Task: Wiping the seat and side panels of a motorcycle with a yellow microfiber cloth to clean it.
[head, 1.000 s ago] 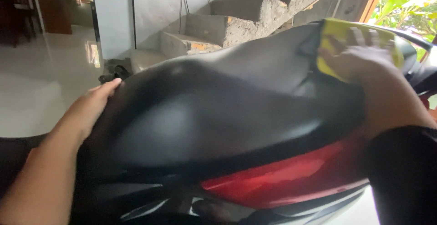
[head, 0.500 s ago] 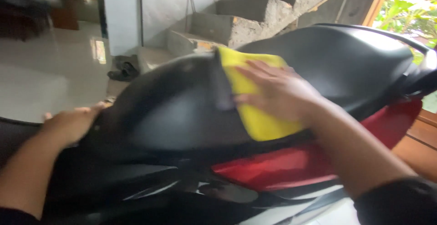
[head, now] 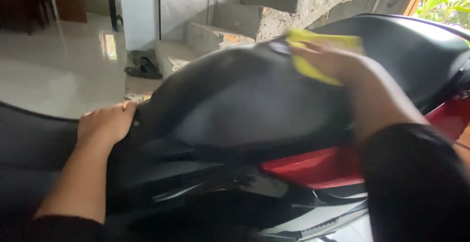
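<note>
A black scooter seat (head: 245,100) fills the middle of the view, above a red side panel (head: 318,166). My right hand (head: 328,58) presses a yellow cloth (head: 313,51) flat on the top of the seat, near its far side; the hand and cloth are blurred. My left hand (head: 105,122) rests curled on the seat's front end at the left, holding nothing loose. Both forearms come in from the bottom, with black sleeves.
Rough concrete stairs (head: 254,17) rise behind the scooter. A pair of dark sandals (head: 142,68) lies on the glossy pale floor (head: 54,70) by a white wall. Green plants (head: 448,2) show outside at the top right. Black scooter bodywork lies at the lower left.
My right hand swept the yellow cloth from the seat's rear toward its front, then back up to the seat's top. My left hand stayed on the seat's front end.
</note>
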